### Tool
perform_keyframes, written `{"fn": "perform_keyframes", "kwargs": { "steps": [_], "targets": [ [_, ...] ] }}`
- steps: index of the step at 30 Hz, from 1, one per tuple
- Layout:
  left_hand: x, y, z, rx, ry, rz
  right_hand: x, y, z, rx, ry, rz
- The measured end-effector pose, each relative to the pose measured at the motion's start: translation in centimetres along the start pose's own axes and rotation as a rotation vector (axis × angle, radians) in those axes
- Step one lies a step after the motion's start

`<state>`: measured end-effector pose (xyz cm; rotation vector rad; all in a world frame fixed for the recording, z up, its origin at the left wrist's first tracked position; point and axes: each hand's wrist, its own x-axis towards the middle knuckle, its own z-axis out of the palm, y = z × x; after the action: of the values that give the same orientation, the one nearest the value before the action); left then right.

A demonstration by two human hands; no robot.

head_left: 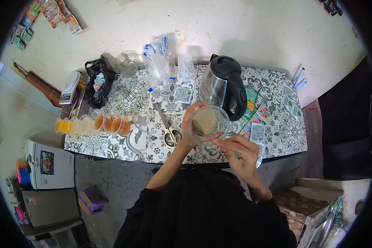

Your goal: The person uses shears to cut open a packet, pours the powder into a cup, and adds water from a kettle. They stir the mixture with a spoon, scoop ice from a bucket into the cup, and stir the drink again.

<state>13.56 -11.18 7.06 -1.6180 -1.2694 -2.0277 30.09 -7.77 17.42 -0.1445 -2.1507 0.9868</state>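
Observation:
A clear plastic cup (pixel 208 120) with a pale cloudy liquid in it is held up over the front of the table. My left hand (pixel 189 126) is wrapped round its left side, with fingertips showing at the far side. My right hand (pixel 242 155) is at the cup's near right rim, thumb and fingers pinched together; whatever they hold, if anything, is too small to make out. Just beyond the cup stands a kettle (pixel 220 80) with a black lid and handle. Scissors (pixel 168 128) with light handles lie left of my left hand.
Several cups of orange, yellow and pale drinks (pixel 84 125) line the table's left. Behind are a black plastic bag (pixel 97 82), a glass jug (pixel 125 65), a bag of plastic cups (pixel 157 62) and stacked clear cups (pixel 186 66). Drink sachets (pixel 258 120) lie right of the kettle.

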Motion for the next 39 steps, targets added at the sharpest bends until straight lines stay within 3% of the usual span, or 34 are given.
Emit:
{"fn": "perform_keyframes", "kwargs": {
  "steps": [6, 9, 14, 18, 21, 23, 32, 39],
  "targets": [
    [0.1, 0.1, -0.2, 0.068, -0.041, -0.033, 0.3, 0.5, 0.4, 0.121, 0.066, 0.032],
    [-0.1, 0.1, 0.0, -0.041, 0.039, -0.091, 0.6, 1.1, 1.0, 0.107, 0.090, -0.015],
    [-0.5, -0.3, -0.4, -0.145, 0.001, -0.109, 2.0, 2.3, 0.8, -0.182, -0.002, -0.263],
    [-0.5, 0.0, -0.5, -0.137, -0.018, -0.109, 3.0, 1.9, -0.4, -0.241, -0.119, -0.227],
    [-0.4, 0.2, -0.5, -0.162, -0.010, -0.131, 3.0, 1.6, -0.5, -0.171, -0.169, -0.085],
    [-0.4, 0.3, -0.6, -0.054, -0.063, -0.115, 3.0, 1.3, 0.0, 0.000, -0.118, 0.017],
    [0.2, 0.6, -0.2, -0.022, -0.014, -0.078, 2.3, 1.3, 0.5, 0.158, 0.131, 0.063],
    [-0.1, 0.6, -0.6, -0.114, -0.040, -0.164, 2.7, 2.4, -0.4, 0.181, 0.131, 0.024]
  ]
}}
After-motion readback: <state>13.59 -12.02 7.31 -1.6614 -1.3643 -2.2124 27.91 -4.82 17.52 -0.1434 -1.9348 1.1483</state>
